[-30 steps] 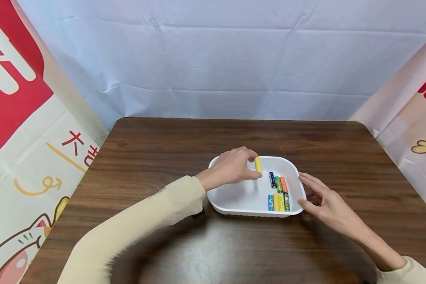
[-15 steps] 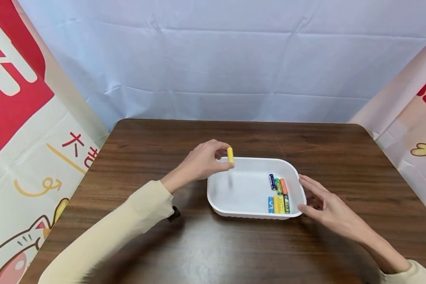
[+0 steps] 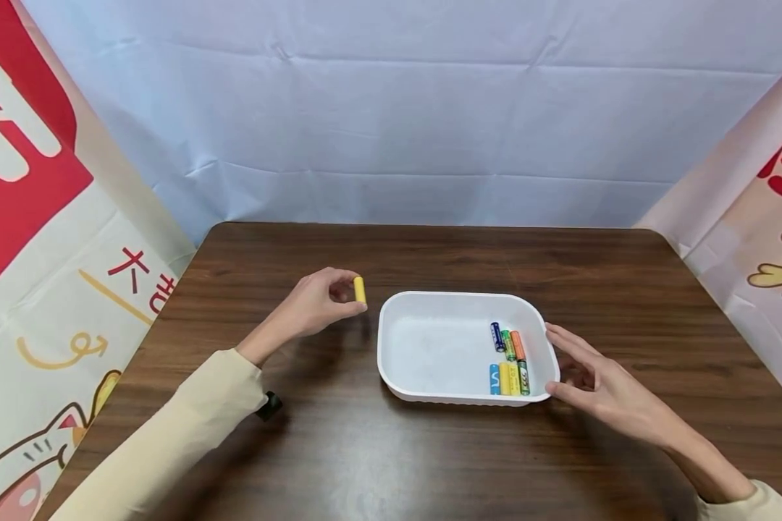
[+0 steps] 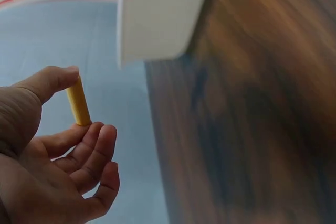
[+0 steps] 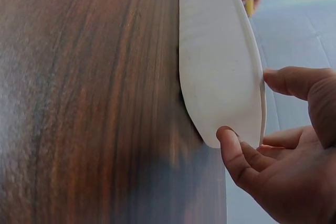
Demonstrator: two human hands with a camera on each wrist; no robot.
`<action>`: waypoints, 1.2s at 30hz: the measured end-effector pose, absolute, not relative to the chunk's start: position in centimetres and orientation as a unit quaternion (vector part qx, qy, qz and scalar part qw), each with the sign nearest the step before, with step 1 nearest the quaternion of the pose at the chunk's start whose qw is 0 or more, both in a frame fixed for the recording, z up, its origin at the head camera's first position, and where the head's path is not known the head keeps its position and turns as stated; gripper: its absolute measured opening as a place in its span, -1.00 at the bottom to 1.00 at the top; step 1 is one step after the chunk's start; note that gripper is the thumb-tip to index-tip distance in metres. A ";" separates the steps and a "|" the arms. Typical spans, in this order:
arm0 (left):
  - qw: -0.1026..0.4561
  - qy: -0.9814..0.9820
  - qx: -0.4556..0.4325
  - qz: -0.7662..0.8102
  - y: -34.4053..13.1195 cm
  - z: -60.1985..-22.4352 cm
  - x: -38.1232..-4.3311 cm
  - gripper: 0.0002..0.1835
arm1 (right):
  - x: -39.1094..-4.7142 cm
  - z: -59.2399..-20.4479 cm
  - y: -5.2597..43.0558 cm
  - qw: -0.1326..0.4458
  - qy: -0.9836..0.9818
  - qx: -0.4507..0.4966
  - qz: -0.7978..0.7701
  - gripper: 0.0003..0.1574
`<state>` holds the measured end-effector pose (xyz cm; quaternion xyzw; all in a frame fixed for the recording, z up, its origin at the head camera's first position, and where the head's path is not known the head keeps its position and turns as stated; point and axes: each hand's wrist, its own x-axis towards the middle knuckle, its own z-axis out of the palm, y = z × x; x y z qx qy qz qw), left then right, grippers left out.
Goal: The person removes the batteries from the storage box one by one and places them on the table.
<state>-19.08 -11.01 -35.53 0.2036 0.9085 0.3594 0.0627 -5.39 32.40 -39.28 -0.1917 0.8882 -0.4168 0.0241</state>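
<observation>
My left hand [image 3: 318, 302] pinches a yellow battery [image 3: 360, 291] end to end between thumb and index finger, to the left of the white plastic basin [image 3: 452, 398]. The left wrist view shows this battery [image 4: 79, 102] with the other fingers loosely curled below it. My right hand [image 3: 609, 391] holds the basin's right end, thumb at the near corner and fingers farther back. In the right wrist view, curved fingers lie against the outer wall [image 5: 220, 61]. Inside, at the right, lie several batteries: dark blue [image 3: 497, 337], green [image 3: 508, 346], orange [image 3: 518, 346], light blue [image 3: 494, 379], yellow [image 3: 509, 379] and dark green [image 3: 524, 378].
The basin stands on a dark wood-grain table [image 3: 287, 253]. A pale cloth [image 3: 391, 130] hangs behind the table's far edge, and printed cloths [image 3: 39, 275] flank it on both sides. A black band [image 3: 269, 406] shows at the left sleeve.
My left hand has carried the yellow battery leftward, from above the basin to beyond its left rim. The right hand keeps its place at the basin's right end.
</observation>
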 end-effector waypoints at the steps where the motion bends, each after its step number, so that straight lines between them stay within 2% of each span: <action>1: 0.064 0.910 0.202 0.357 -11.5 -35.8 -19.1 -0.48 | -5.4 -39.3 32.4 0.023 0.888 -0.193 -0.417 -0.03; 9: 0.089 0.918 0.202 0.330 -14.6 -38.2 -19.8 -0.45 | -5.3 -39.8 32.6 0.013 0.886 -0.199 -0.419 -0.04; 18: 0.120 0.922 0.209 0.303 -15.9 -39.9 -20.3 -0.47 | -5.3 -39.7 32.6 0.021 0.888 -0.184 -0.420 -0.03; 36: 0.118 0.939 0.220 0.235 -16.7 -40.3 -20.6 -0.43 | -5.3 -39.5 32.7 0.028 0.890 -0.177 -0.419 -0.03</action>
